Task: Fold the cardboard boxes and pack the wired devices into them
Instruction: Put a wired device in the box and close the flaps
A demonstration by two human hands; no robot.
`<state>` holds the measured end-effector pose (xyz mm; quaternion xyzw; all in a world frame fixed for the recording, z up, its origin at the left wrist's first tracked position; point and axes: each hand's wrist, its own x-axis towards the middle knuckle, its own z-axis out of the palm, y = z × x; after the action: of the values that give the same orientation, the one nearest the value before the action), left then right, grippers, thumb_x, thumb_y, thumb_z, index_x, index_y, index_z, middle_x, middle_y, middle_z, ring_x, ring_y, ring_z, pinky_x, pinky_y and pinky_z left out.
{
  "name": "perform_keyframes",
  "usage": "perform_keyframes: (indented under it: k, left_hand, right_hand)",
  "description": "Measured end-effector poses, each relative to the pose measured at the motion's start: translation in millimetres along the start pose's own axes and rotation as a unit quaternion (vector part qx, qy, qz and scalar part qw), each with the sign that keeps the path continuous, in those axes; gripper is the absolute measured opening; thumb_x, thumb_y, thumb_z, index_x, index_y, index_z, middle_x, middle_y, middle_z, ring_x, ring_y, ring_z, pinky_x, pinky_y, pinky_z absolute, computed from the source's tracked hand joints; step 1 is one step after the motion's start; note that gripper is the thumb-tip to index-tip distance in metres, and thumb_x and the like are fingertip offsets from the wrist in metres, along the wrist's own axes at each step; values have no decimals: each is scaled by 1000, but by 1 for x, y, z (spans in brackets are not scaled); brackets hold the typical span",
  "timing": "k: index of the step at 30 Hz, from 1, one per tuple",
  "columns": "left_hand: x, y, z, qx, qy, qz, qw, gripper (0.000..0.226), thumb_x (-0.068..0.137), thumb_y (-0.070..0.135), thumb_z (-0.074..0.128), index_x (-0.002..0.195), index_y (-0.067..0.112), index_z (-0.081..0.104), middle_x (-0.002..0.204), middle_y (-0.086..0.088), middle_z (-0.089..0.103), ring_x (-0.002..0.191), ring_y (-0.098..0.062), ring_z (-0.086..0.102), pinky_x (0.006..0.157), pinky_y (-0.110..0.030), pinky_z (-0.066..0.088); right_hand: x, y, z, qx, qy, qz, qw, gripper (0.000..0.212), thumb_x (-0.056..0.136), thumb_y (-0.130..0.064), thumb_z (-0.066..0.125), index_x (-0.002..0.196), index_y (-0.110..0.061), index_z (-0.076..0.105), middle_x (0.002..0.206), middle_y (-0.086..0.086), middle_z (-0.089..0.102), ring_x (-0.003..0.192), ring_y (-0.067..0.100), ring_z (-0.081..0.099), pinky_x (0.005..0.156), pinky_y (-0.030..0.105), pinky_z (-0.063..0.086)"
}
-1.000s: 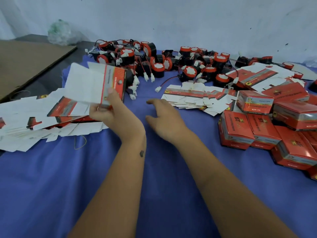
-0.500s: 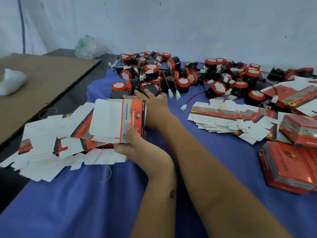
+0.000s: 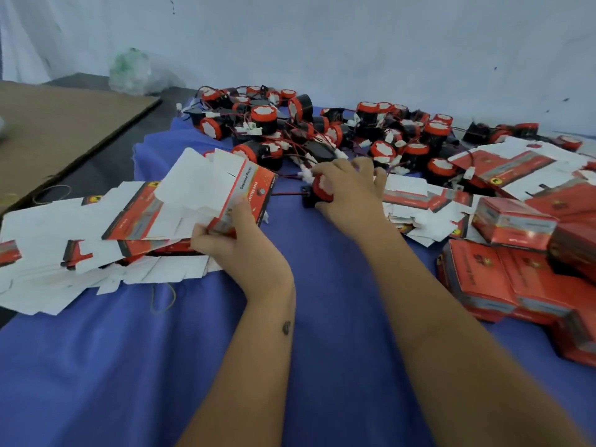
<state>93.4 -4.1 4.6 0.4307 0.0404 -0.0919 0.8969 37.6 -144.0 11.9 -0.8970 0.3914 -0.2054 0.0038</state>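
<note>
My left grip pinches a flat box, its long axis tilting up-left from the device pile. My right grip clasps a device beside that pile.

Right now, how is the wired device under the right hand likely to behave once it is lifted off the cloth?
The wired device looks round-bodied, so it may roll if released. Its thin red wire trails loose and will probably dangle, perhaps snagging the pile of devices. The right hand covers it easily, so it is likely light.
</note>
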Motion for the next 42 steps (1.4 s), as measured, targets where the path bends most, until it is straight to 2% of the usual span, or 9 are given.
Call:
perform_keyframes:
  k: [4, 9, 12, 16, 20, 25, 31, 35, 42]
  left_hand:
    - [1, -6, -2, 48, -49, 31, 997, 55, 92, 15, 67, 135, 9, 33, 120, 7, 53, 101, 4, 57, 85, -12, 51]
    - [-5, -10, 0, 161, -135, 58, 976, 64, 85, 15, 74, 135, 5, 34, 125, -10, 57, 95, 1, 62, 76, -10, 50]
    - [-7, -14, -1, 202, -175, 69, 961, 66, 83, 16, 77, 134, 10, 36, 116, -1, 57, 81, 15, 58, 67, -4, 46]
    - [-9, -17, -4, 264, -212, 97, 936, 72, 74, 28, 85, 128, 20, 38, 117, -2, 57, 97, -8, 61, 65, -6, 47]
    - [-10, -20, -7, 356, -292, 112, 881, 73, 68, 37, 90, 120, 26, 40, 99, 17, 58, 96, -10, 62, 69, -19, 49]
    - [-13, -23, -7, 434, -338, 116, 827, 68, 70, 44, 86, 113, 37, 35, 93, 21, 58, 96, -14, 63, 78, -32, 53]
    - [-12, -20, -7, 443, -342, 97, 823, 61, 72, 38, 84, 111, 33, 37, 91, 21, 57, 95, -16, 63, 78, -36, 53]
    - [-10, -20, -9, 455, -352, 102, 812, 54, 77, 23, 79, 110, 30, 36, 91, 16, 57, 96, -22, 63, 81, -42, 55]
    - [-15, -15, -7, 438, -383, 88, 809, 67, 68, 32, 83, 124, 29, 46, 113, 6, 66, 104, -22, 64, 92, -47, 53]
  right_hand:
    - [-35, -3, -9, 136, 83, 63, 985, 49, 77, -42, 74, 118, -30, 52, 118, -6, 47, 112, 23, 39, 88, 33, 29]
    - [-73, -5, -15, 235, 66, 161, 956, 50, 73, -44, 72, 102, -21, 38, 103, 2, 49, 76, 22, 50, 51, 30, 32]
    - [-87, -8, -22, 400, 83, 249, 878, 45, 76, -44, 72, 92, -28, 34, 89, -1, 54, 72, 18, 54, 52, 36, 42]
    - [-96, 0, -26, 522, 136, 301, 786, 42, 80, -42, 72, 100, -28, 39, 88, -7, 59, 77, 7, 62, 61, 31, 55]
    - [-94, 4, -29, 486, 191, 288, 802, 33, 81, -43, 71, 82, -30, 41, 70, -13, 57, 57, -8, 55, 54, 18, 42]
    - [-94, -1, -31, 503, 219, 215, 808, 17, 91, -40, 64, 79, -31, 55, 78, -6, 62, 78, 13, 62, 69, 43, 56]
    - [-99, -10, -28, 478, 150, 91, 860, 30, 81, -24, 70, 111, -24, 62, 120, 0, 41, 101, -12, 46, 83, 8, 44]
    - [-101, -15, -30, 432, 131, 22, 892, 56, 72, -17, 64, 127, -17, 55, 122, -2, 41, 107, -12, 42, 86, 3, 39]
    - [-98, -10, -28, 338, 222, 32, 914, 48, 77, -31, 78, 119, -21, 57, 110, -4, 52, 92, -9, 45, 77, 0, 37]
